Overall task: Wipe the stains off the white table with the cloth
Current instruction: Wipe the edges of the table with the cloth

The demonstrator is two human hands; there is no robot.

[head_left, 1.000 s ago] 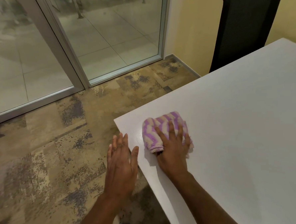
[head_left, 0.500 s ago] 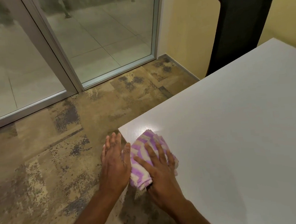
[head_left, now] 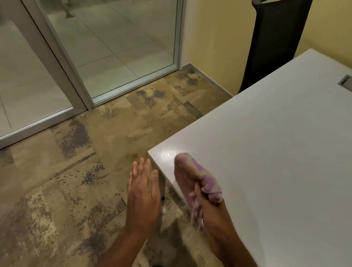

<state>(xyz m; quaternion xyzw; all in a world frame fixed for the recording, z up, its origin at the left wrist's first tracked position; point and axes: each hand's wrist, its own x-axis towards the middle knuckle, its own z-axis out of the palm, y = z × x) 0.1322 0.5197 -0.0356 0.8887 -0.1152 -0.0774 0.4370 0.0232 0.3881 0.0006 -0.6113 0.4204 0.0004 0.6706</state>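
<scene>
The white table [head_left: 275,158] fills the right half of the view, its near left corner in front of me. A purple-and-white cloth [head_left: 197,171], blurred by motion, sits bunched at the table's left edge near that corner. My right hand [head_left: 212,211] grips the cloth from behind, fingers curled round it, and a bit of cloth hangs below the hand. My left hand [head_left: 143,193] is held flat with straight fingers just off the table's left edge, over the floor, holding nothing. No stain shows plainly on the tabletop.
A black chair [head_left: 276,34] stands at the table's far side against the yellow wall. A grey cable slot [head_left: 351,85] is set in the tabletop at the far right. Patterned carpet [head_left: 71,191] and a glass door [head_left: 114,44] lie to the left.
The cloth went from lying flat under my right hand, swept to the left edge against my left hand, to being bunched up in my right hand's grip. My left hand now stands apart from it.
</scene>
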